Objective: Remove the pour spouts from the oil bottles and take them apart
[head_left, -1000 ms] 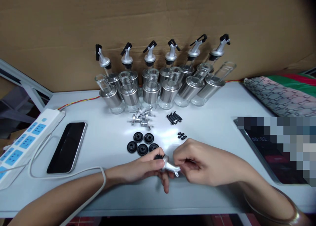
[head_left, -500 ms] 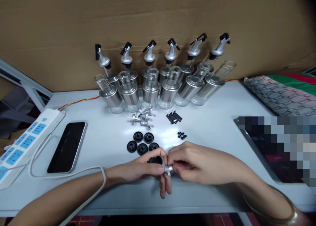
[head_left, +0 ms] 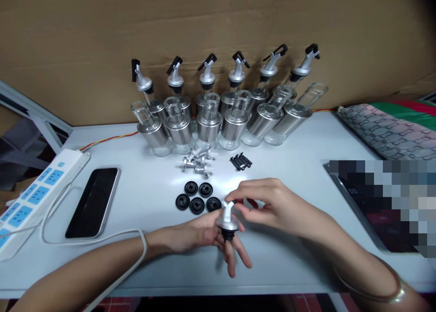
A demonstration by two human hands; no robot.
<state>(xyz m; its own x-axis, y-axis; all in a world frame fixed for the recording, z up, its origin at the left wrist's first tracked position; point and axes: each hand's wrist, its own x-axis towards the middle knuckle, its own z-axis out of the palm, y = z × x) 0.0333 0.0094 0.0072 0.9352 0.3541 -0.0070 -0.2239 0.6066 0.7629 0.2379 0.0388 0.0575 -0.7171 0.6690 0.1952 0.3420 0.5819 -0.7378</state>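
Between the fingers of my left hand (head_left: 204,235) is a silver bottle pourer (head_left: 227,219), spout up, its ribbed black stopper (head_left: 227,234) underneath. The other fingers of this hand stretch out below it. My right hand (head_left: 269,203) is closed in a pinch at the spout's tip; a tiny dark bit shows there, too small to name. Beyond my hands lie several black round rings (head_left: 197,205), a small heap of silver pourer spouts (head_left: 199,162) and several black levers (head_left: 241,161).
Glass bottles with steel bands (head_left: 208,126) stand open in a front row; behind them are bottles topped with pourers (head_left: 207,78). To the left lie a phone (head_left: 92,203), a white cable (head_left: 102,239) and a power strip (head_left: 37,195). A dark-screened tablet (head_left: 371,216) lies right.
The pourer has turned from lying sideways to spout up. My right hand has risen slightly and now covers the tiny black parts that lay near the levers.
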